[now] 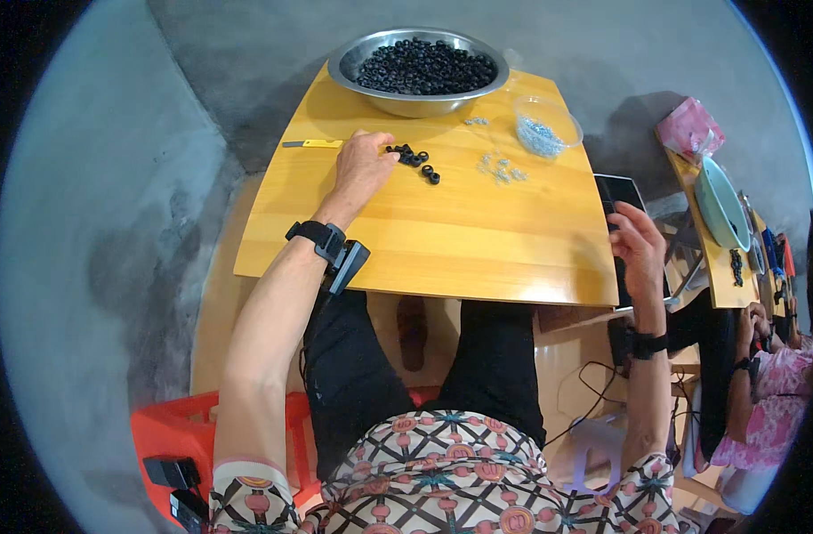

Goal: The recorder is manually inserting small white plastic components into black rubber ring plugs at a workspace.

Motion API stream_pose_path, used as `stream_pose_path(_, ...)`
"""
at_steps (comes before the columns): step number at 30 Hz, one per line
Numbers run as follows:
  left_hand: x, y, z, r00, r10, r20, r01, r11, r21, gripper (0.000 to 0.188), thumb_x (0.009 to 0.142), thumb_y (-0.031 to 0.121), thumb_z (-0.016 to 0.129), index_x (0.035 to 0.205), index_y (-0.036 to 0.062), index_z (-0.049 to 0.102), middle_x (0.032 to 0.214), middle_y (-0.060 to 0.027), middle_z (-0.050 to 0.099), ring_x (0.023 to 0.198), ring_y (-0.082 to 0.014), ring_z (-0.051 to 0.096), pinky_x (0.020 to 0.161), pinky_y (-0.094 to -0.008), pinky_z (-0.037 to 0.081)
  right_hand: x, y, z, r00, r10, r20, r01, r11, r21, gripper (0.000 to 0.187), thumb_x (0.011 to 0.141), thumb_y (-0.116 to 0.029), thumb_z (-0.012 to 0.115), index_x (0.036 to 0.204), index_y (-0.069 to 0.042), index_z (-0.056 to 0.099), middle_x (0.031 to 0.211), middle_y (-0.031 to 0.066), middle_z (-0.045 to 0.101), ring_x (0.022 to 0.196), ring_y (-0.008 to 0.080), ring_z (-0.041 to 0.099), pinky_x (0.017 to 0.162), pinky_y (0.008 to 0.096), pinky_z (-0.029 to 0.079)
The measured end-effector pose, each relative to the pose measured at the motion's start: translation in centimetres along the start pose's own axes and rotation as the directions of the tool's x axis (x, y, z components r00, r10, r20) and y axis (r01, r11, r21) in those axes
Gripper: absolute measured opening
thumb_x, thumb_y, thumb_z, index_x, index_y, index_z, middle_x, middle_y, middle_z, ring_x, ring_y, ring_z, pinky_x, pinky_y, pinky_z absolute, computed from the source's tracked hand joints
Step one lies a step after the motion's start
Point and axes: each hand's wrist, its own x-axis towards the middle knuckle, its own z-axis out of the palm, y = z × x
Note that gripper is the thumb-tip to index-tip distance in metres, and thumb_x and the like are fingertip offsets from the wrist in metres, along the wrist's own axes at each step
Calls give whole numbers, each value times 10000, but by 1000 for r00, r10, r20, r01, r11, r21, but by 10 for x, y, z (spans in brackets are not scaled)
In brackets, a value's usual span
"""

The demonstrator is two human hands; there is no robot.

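Single head view, fisheye, looking steeply down from above onto wooden table point(442, 231), near, edges curved.
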Motion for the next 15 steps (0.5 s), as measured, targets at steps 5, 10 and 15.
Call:
stream_pose_path(5, 3, -13, 14, 996, 89, -15, -88, 994, 59, 208, 738, 117, 706, 916, 14, 674, 987, -153, 618, 940, -313, 589, 818, -382, 465, -17, -37, 112, 872, 32, 489, 44, 989, -143, 273, 855, -55, 580, 1117, 19, 584, 947, 86, 633, 636, 111, 612, 517, 215, 474)
stream_pose_path(10, -1, -17, 16, 995, 96, -23, -96, 995, 6, 166, 729, 117, 717, 866, 30, 683, 908, -154, 624, 895, -316, 594, 777, -394, 471, 22, -9, 189, 799, -193, 569, 486, 764, -423, 275, 777, -118, 654, 1024, -2, 629, 926, 180, 649, 737, 280, 653, 645, 357, 519)
stream_pose_path(15, -11, -19, 10, 990, 136, -49, -135, 991, 20, 198, 704, 174, 734, 851, 46, 700, 853, -142, 637, 790, -291, 619, 699, -372, 489, 45, 18, 224, 746, -328, 580, 661, 472, -583, 214, 734, -137, 692, 892, -3, 637, 824, 160, 651, 739, 310, 634, 658, 380, 503)
